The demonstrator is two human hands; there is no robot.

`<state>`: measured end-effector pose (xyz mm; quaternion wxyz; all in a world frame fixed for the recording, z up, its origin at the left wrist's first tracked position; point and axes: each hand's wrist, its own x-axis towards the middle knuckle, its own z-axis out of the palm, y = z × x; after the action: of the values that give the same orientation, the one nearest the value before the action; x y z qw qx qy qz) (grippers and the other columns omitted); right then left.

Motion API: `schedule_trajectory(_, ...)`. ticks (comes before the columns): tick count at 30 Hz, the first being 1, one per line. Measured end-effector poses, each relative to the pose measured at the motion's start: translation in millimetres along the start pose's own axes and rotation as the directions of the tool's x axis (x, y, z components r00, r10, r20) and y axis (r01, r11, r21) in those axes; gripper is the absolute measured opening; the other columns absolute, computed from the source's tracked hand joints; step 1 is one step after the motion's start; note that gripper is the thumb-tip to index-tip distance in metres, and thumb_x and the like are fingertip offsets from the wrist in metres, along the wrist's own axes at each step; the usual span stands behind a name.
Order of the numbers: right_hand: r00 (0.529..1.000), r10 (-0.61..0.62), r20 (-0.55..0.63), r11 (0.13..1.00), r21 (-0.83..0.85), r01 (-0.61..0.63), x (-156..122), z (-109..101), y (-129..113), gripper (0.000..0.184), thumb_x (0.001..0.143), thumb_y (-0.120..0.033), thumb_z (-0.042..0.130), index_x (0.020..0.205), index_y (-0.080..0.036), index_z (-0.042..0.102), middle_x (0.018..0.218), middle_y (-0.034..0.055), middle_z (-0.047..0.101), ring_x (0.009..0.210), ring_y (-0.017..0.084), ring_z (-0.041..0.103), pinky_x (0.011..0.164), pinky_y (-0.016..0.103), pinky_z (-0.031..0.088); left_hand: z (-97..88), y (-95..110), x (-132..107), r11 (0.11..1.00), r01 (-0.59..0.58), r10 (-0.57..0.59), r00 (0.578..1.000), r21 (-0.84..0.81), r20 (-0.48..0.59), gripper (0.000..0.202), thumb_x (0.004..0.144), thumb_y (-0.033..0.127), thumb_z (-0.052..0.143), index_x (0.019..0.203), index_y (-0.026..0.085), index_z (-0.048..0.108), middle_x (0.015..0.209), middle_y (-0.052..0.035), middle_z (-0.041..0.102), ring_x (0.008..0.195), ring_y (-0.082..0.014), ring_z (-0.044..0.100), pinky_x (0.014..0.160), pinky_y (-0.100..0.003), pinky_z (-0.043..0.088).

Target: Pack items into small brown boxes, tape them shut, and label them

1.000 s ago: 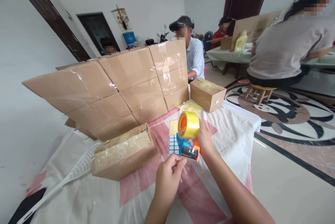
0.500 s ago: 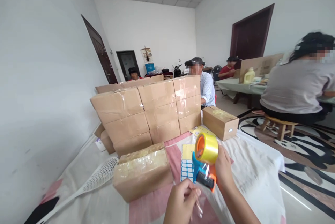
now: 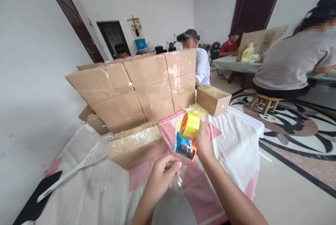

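My right hand (image 3: pixel 204 141) is wrapped round a tape dispenser (image 3: pixel 186 149), blue and orange with a black roller, which carries a roll of yellowish clear tape (image 3: pixel 193 125). Below and left of it, my left hand (image 3: pixel 162 173) is closed in a pinch on a short clear strip of tape (image 3: pixel 180 178) that hangs from the fingertips. Whether the strip joins the roll I cannot tell. Just beyond my left hand lies a cardboard box (image 3: pixel 139 153) with shiny tape over its top. Partly hidden behind the dispenser is a sheet of blue-edged labels (image 3: pixel 175 143).
A wall of taped cardboard boxes (image 3: pixel 149 93) rises across the table. Another box (image 3: pixel 214 99) sits at the right, near a yellow sheet (image 3: pixel 197 109). A white fly swatter (image 3: pixel 96 155) lies left on the cloth (image 3: pixel 225 148). A co-worker (image 3: pixel 202 65) sits behind the boxes; others sit farther off.
My view has tipped downward, so the boxes and table appear higher. Both hands keep their grips, the right on the dispenser and the left on the tape strip.
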<state>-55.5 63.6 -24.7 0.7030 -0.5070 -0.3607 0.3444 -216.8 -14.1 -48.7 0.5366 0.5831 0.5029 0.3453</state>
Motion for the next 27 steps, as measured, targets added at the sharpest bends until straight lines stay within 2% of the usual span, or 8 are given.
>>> schedule_trajectory(1, 1.000, -0.014, -0.016, 1.000, -0.022, 0.013, 0.6, 0.4, -1.2, 0.036, 0.096, -0.052, 0.040, 0.083, -0.023, 0.058, 0.084, 0.0020, 0.059, 0.077, 0.018, 0.055, 0.068, 0.030, 0.046, -3.9, 2.8, -2.8, 0.999, 0.040, -0.040, 0.999, 0.012, 0.021, 0.046, 0.087, 0.054, 0.060, 0.104, 0.012, 0.063, 0.059, 0.0007, 0.063, 0.038, -0.0063, 0.038, 0.037, -0.019, 0.026)
schedule_trajectory(3, 0.997, -0.071, -0.034, 0.997, -0.043, 0.069, 3.1, 0.7, -1.9, 0.035, 0.098, -0.052, 0.039, 0.082, -0.023, 0.053, 0.081, 0.0006, 0.055, 0.075, 0.017, 0.052, 0.069, 0.029, 0.044, -10.2, 8.7, -7.1, 0.994, 0.109, -0.110, 0.992, 0.025, 0.062, 0.060, 0.088, 0.053, 0.060, 0.131, 0.011, 0.055, 0.059, 0.0016, 0.064, 0.037, -0.0067, 0.037, 0.036, -0.020, 0.025)
schedule_trajectory(5, 0.988, -0.149, -0.038, 0.988, -0.042, 0.148, 6.2, 0.8, 0.5, 0.034, 0.100, -0.051, 0.038, 0.082, -0.024, 0.048, 0.079, -0.0004, 0.051, 0.071, 0.016, 0.049, 0.067, 0.030, 0.042, -13.7, 13.4, -8.3, 0.990, 0.135, -0.137, 0.987, 0.032, 0.089, 0.069, 0.089, 0.053, 0.059, 0.142, 0.009, 0.049, 0.059, 0.0015, 0.065, 0.036, -0.0064, 0.035, 0.036, -0.020, 0.024)
schedule_trajectory(11, 0.958, -0.286, -0.011, 0.956, -0.068, 0.284, 17.3, 2.2, 11.8, 0.035, 0.104, -0.049, 0.031, 0.087, -0.023, 0.048, 0.079, 0.0000, 0.050, 0.070, 0.017, 0.047, 0.067, 0.031, 0.041, -12.4, 14.1, 2.7, 0.988, 0.149, -0.145, 0.987, -0.049, 0.068, 0.065, 0.089, 0.047, 0.059, 0.139, 0.007, 0.052, 0.050, 0.0031, 0.061, 0.031, -0.0044, 0.030, 0.036, -0.020, 0.020)
schedule_trajectory(16, 0.956, -0.292, -0.025, 0.955, -0.055, 0.291, 27.9, 1.5, 16.5, 0.036, 0.104, -0.048, 0.030, 0.086, -0.023, 0.047, 0.080, 0.0003, 0.050, 0.072, 0.016, 0.047, 0.069, 0.031, 0.042, -6.7, 9.5, 12.9, 0.983, 0.150, -0.146, 0.988, -0.102, 0.043, 0.059, 0.087, 0.044, 0.061, 0.132, 0.006, 0.057, 0.046, 0.0039, 0.059, 0.030, -0.0034, 0.028, 0.038, -0.019, 0.022)
schedule_trajectory(20, 0.969, -0.241, -0.055, 0.970, -0.055, 0.238, 33.9, -1.1, 20.0, 0.037, 0.103, -0.051, 0.031, 0.085, -0.023, 0.048, 0.081, 0.0004, 0.051, 0.072, 0.016, 0.048, 0.069, 0.031, 0.043, -2.9, 9.1, 19.0, 0.981, 0.179, -0.176, 0.983, -0.075, 0.043, 0.057, 0.085, 0.046, 0.063, 0.126, 0.008, 0.057, 0.046, 0.0032, 0.060, 0.031, -0.0044, 0.029, 0.036, -0.019, 0.017)
schedule_trajectory(24, 0.990, -0.089, -0.107, 0.996, 0.008, 0.090, 37.8, -2.9, 19.0, 0.039, 0.101, -0.054, 0.033, 0.088, -0.023, 0.053, 0.085, 0.0010, 0.056, 0.077, 0.016, 0.052, 0.074, 0.032, 0.046, 1.0, 5.4, 26.9, 0.982, 0.178, -0.176, 0.984, -0.061, 0.042, 0.046, 0.084, 0.049, 0.065, 0.110, 0.011, 0.061, 0.046, 0.0030, 0.059, 0.031, -0.0043, 0.030, 0.035, -0.018, 0.018)
schedule_trajectory(27, 0.995, -0.010, -0.098, 0.999, 0.051, 0.016, 38.1, -3.2, 13.5, 0.038, 0.101, -0.052, 0.033, 0.087, -0.023, 0.054, 0.085, 0.0005, 0.055, 0.078, 0.016, 0.052, 0.075, 0.031, 0.046, 3.2, 1.3, 32.4, 0.983, 0.177, -0.176, 0.984, -0.055, 0.028, 0.043, 0.083, 0.051, 0.065, 0.101, 0.012, 0.063, 0.044, 0.0031, 0.057, 0.031, -0.0041, 0.029, 0.035, -0.018, 0.018)
